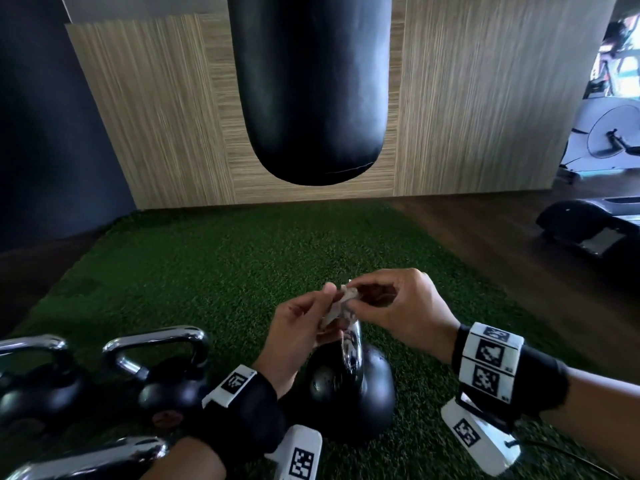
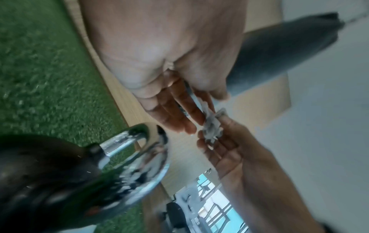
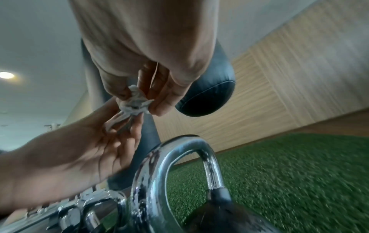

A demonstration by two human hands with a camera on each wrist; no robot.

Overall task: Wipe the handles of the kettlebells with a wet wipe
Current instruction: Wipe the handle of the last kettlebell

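Observation:
A crumpled white wet wipe hangs between both hands, just above a black kettlebell with a chrome handle. My left hand pinches the wipe's lower end with thumb and fingers. My right hand pinches its upper end from the right. Neither hand touches the handle. Three more kettlebells with chrome handles stand at the lower left.
Everything sits on a green turf mat. A black punching bag hangs ahead, in front of a wood-panel wall. Dark wood floor and black exercise equipment lie to the right, with a white exercise bike beyond.

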